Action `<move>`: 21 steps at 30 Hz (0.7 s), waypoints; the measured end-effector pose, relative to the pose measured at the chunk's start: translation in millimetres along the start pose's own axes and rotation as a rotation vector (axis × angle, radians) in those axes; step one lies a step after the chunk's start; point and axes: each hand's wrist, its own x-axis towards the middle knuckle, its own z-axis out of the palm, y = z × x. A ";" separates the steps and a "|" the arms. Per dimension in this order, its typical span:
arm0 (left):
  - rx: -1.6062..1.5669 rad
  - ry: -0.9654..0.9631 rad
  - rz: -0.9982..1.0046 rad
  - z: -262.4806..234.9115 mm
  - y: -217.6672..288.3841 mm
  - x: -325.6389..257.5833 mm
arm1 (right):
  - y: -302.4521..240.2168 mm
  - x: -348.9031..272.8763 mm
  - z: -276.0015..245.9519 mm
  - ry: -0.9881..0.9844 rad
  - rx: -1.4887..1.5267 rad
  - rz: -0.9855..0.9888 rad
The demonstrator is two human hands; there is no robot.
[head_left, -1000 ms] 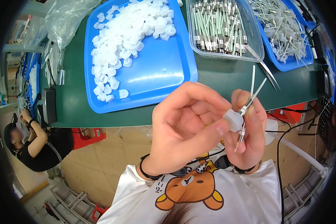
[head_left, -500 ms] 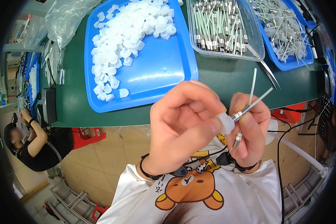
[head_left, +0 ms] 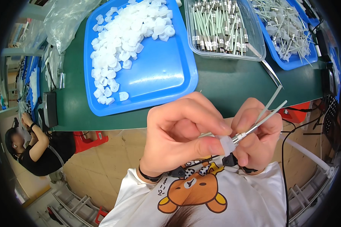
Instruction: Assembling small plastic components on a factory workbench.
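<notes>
My left hand pinches a small translucent white plastic cap between thumb and forefinger. A pale sliver of something shows behind that thumb, too hidden to name. Close against it, my right hand is closed on thin pale green tubes with metal ends. The metal end of one tube meets the cap; how far it sits inside cannot be seen. A second tube sticks up from the same fingers, its lower end hidden. Both hands are in front of the table's near edge.
A blue tray with many white caps lies on the green table. Beyond the hands stand a clear box of metal-ended tubes, scissors, and another blue tray of assembled-looking pieces. At left sits a co-worker.
Both hands have moved slightly down, the right one also outward to the right. The second piece's metal end, earlier visible below the right fingers, is now hidden. The tubes lean further right.
</notes>
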 end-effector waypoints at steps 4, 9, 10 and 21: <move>0.060 -0.048 0.045 -5.4 -2.5 2.3 | -5.2 0.4 0.5 -0.019 -0.004 0.082; 0.196 -0.043 0.050 -8.1 -1.4 5.3 | -11.7 3.2 2.3 0.035 -0.217 0.025; 0.296 0.024 0.030 -4.9 2.7 5.4 | -16.2 6.1 2.3 0.079 -0.329 0.015; 0.602 0.208 0.035 2.8 22.8 1.6 | -160.6 104.0 -101.4 0.661 -1.958 -0.424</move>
